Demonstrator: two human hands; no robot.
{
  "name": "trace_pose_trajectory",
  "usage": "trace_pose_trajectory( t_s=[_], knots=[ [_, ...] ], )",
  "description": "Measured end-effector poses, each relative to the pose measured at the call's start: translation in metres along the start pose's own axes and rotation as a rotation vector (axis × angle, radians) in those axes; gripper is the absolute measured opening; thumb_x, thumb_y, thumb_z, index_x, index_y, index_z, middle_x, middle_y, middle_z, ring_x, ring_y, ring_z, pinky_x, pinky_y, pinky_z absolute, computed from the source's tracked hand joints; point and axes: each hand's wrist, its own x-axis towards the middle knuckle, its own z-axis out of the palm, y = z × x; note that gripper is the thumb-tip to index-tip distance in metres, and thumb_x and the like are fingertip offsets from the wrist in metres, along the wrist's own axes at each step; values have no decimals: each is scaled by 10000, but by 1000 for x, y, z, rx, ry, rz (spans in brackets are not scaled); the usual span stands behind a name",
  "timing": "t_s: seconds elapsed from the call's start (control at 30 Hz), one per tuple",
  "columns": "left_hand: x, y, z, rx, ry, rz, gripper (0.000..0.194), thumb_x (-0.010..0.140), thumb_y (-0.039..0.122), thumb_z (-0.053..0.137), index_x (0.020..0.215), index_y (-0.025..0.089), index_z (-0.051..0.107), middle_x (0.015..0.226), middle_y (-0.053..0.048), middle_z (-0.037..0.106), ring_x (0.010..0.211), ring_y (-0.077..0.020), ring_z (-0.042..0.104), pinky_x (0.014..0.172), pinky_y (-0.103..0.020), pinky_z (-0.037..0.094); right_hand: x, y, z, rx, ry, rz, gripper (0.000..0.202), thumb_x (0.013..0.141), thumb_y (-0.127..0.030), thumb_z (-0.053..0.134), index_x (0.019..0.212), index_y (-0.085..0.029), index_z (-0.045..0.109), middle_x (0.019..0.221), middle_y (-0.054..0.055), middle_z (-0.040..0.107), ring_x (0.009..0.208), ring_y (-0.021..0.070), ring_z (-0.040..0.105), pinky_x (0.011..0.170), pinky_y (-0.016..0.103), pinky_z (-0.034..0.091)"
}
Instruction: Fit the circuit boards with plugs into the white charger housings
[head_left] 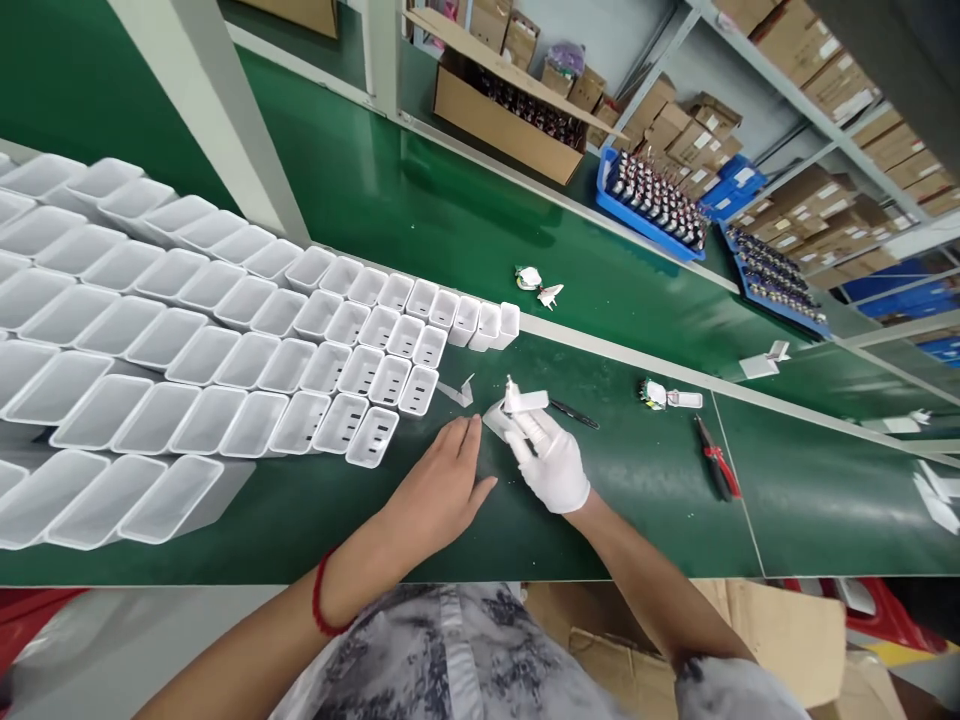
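My right hand (553, 470), in a white glove, closes around a small white plastic part (527, 402) with a narrow tip pointing away from me. Below that part, a flat white piece (495, 420) lies between my two hands, partly covered by the gloved fingers. My bare left hand (442, 480) rests low over the green bench with its fingers stretched out and the thumb apart. Its fingertips reach the edge of the flat piece; whether they touch it I cannot tell. A thin bent white piece (459, 393) lies just beyond the left fingers.
Rows of white open-topped housings (225, 420) fill the left side. Black tweezers (574, 413) lie beyond my right hand, red-handled pliers (718, 462) further right. Small wired assemblies (654, 394) sit on the bench (637, 540). Blue trays (652, 210) and a carton (510, 120) stand behind.
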Motion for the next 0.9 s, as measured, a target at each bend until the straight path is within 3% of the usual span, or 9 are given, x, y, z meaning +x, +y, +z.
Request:
trace_pose_trajectory(
  t_s=[0.1, 0.17, 0.37, 0.5, 0.63, 0.73, 0.83, 0.9],
  knots=[
    [-29, -1, -1, -4, 54, -6, 550, 961, 408, 455, 1450, 165, 391, 1353, -180, 582, 1272, -338, 552, 994, -486, 529, -7, 1, -14, -73, 266, 98, 325, 943, -297, 510, 1233, -257, 649, 1138, 114, 693, 973, 263, 689, 776, 338, 565],
    [-45, -3, -1, -15, 75, -6, 508, 967, 392, 455, 1425, 176, 430, 1324, -159, 614, 1247, -322, 578, 988, -472, 543, -11, 3, -14, -83, 324, 103, 293, 940, -282, 511, 1189, -241, 659, 1129, 138, 678, 991, 281, 675, 802, 376, 561],
    [-61, -10, 10, -51, 125, 36, 466, 969, 258, 457, 1422, 156, 421, 1359, -160, 584, 1337, -282, 498, 1051, -433, 514, -13, 0, 18, 22, 70, 48, 284, 941, -287, 485, 1134, -191, 671, 1024, 154, 688, 856, 272, 692, 695, 381, 583],
    [-61, -13, 14, -72, 140, 46, 497, 965, 261, 465, 1453, 203, 391, 1356, -147, 584, 1330, -305, 503, 1043, -466, 515, -16, 1, 19, 133, 82, 137, 269, 887, -325, 610, 1135, -252, 684, 1132, 102, 698, 976, 265, 698, 799, 373, 594],
    [-61, -15, 15, -100, 143, 42, 513, 967, 279, 464, 1470, 242, 370, 1379, -123, 566, 1329, -304, 502, 1034, -458, 521, -23, 7, 12, 416, 163, 222, 567, 822, -340, 700, 1356, -257, 529, 1245, 91, 664, 1057, 253, 686, 913, 426, 579],
    [-60, -15, 15, -104, 145, 26, 492, 960, 304, 481, 1445, 252, 413, 1348, -113, 584, 1312, -311, 513, 1015, -465, 532, -21, 10, 9, 449, 134, 226, 668, 793, -352, 729, 1402, -244, 475, 1306, 118, 621, 1101, 261, 664, 931, 440, 569],
    [-55, -14, 15, -91, 135, 31, 445, 953, 312, 496, 1391, 234, 486, 1277, -106, 623, 1299, -314, 513, 1007, -472, 534, -10, 11, 6, 386, 35, 238, 441, 797, -359, 717, 1218, -252, 638, 1244, 100, 653, 1126, 274, 639, 974, 446, 534],
    [-52, -14, 15, -77, 131, 44, 419, 949, 311, 501, 1357, 217, 520, 1233, -101, 646, 1286, -311, 515, 990, -464, 544, -2, 12, 3, 560, 26, 349, 321, 829, -368, 681, 1124, -241, 681, 1171, 85, 679, 1102, 260, 644, 955, 420, 543]
  ],
)
